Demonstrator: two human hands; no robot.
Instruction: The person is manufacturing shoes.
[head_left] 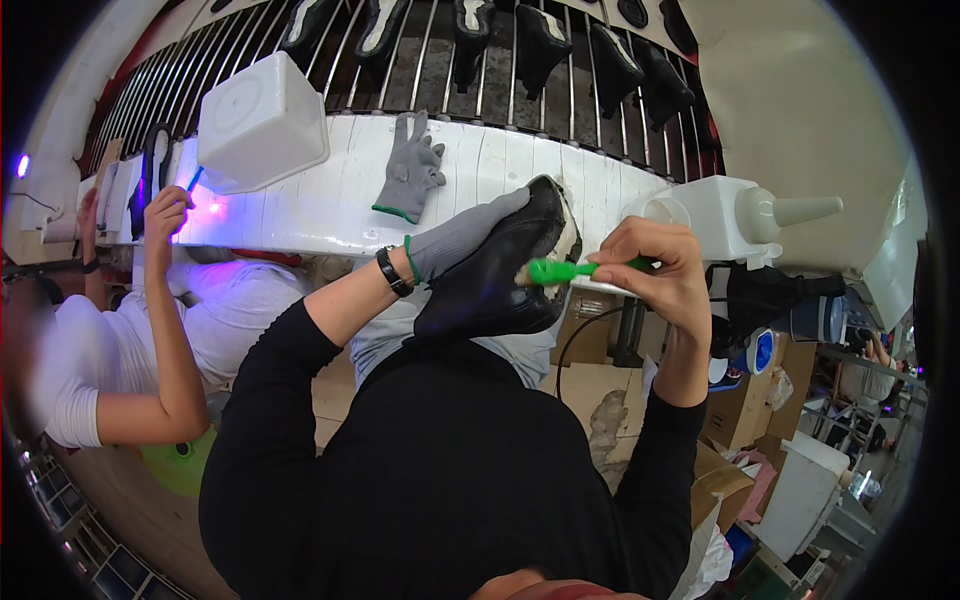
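Observation:
A black boot upper lies tilted across my lap at the bench edge, its pale underside turned to the right. My left hand, in a grey glove with a green cuff, is closed round its upper side; the fingertips are partly hidden. In my bare right hand is a green-handled brush, pinched between thumb and fingers. The brush's pale tip points left, in front of the boot near its pale edge. Whether it touches the boot, I cannot tell.
A spare grey glove and a white plastic tub rest on the white bench. At right stands a white nozzled bottle. Behind, several black boots sit on a metal roller rack. A co-worker's hand holds a blue-lit tool at left.

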